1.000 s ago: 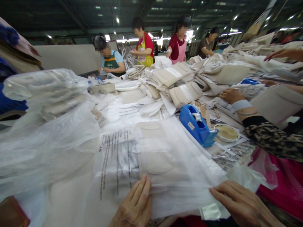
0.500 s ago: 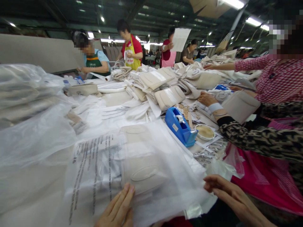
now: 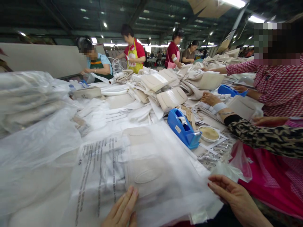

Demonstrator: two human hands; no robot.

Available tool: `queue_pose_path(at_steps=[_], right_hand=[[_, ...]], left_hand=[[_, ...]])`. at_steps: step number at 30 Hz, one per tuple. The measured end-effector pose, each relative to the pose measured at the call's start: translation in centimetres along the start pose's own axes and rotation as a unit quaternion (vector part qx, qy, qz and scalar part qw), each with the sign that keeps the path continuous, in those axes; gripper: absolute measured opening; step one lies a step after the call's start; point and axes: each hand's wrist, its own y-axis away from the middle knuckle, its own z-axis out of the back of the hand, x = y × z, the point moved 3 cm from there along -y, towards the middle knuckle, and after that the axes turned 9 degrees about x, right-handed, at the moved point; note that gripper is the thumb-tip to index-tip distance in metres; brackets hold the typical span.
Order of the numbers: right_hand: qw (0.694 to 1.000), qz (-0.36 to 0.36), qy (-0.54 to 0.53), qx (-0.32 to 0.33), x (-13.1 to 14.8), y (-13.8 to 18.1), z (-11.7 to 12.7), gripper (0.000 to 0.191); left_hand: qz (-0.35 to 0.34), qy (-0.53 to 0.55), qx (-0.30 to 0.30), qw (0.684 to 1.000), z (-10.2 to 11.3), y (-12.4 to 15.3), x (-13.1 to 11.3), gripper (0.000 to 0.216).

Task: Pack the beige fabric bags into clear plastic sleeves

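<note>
A clear plastic bag (image 3: 146,170) with black printed text lies flat in front of me, and a cream padded fabric piece (image 3: 148,164) shows inside it. My left hand (image 3: 121,209) lies flat on the bag's near edge with fingers stretched out. My right hand (image 3: 233,197) rests at the bag's right corner, fingers extended and slightly curled on the plastic edge.
A blue tape dispenser (image 3: 183,127) and a round dish (image 3: 208,133) stand right of the bag. Bagged cream pieces pile up at left (image 3: 30,104), loose cream pieces at centre back (image 3: 165,88). A co-worker's patterned sleeve (image 3: 262,137) reaches in from the right; several people work across the table.
My view swung right, then slightly back. My left hand slid a little along the bag's near edge; my right hand stayed at the right corner. The far person lowered a sheet.
</note>
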Motion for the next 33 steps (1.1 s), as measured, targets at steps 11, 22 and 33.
queue_pose_path(at_steps=[11, 22, 33], right_hand=[[0.702, 0.604, 0.353, 0.134, 8.3, 3.8, -13.6, 0.03], [0.726, 0.58, 0.315, 0.194, 7.2, 2.7, -14.6, 0.039], [0.809, 0.342, 0.297, 0.376, 8.6, 0.0, -14.8, 0.015]], left_hand=[[-0.02, 0.007, 0.007, 1.0, 1.5, -0.9, -1.0, 0.022], [-0.018, 0.047, -0.1, 0.994, 0.3, -0.2, -0.5, 0.031], [0.053, 0.125, 0.039, 0.99, 1.5, -1.5, 0.5, 0.025]])
